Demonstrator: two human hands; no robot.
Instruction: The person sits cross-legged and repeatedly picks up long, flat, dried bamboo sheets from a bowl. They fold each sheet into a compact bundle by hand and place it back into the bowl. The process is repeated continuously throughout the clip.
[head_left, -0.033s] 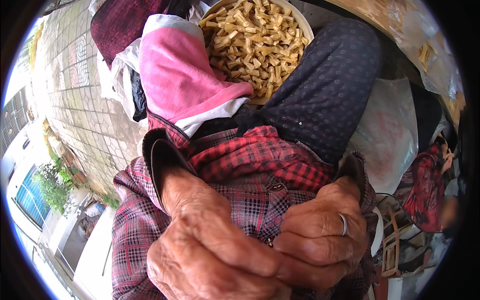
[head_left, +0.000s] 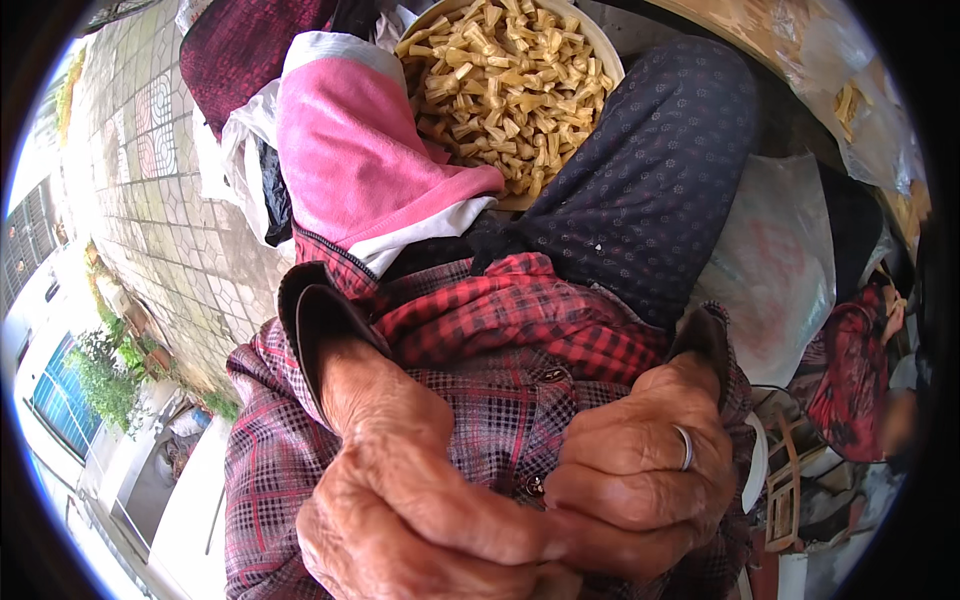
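Observation:
My left hand [head_left: 410, 500] and my right hand [head_left: 640, 470] meet low in front of my chest, over a plaid jacket. The fingers of both are curled, with the fingertips pressed together. Whatever they grip, if anything, is hidden behind the knuckles. A ring shows on the right hand. Beyond my knees stands a round, pale-rimmed basin [head_left: 606, 45], heaped with small yellowish-tan knotted pieces [head_left: 510, 90]. A pink and white cloth [head_left: 350, 140] covers my left leg.
A clear plastic sheet or bag [head_left: 770, 270] lies right of my right leg. At the upper right is a wooden surface with a plastic bag [head_left: 850, 110] holding yellowish strips. Another person's dark red sleeve [head_left: 850, 370] shows at right, above a small wooden frame [head_left: 783, 490]. Paving [head_left: 190, 220] stretches left.
My left hand has shifted slightly, its wrist and fingers turning a little. The right hand stays almost in place, and the fingertips still meet.

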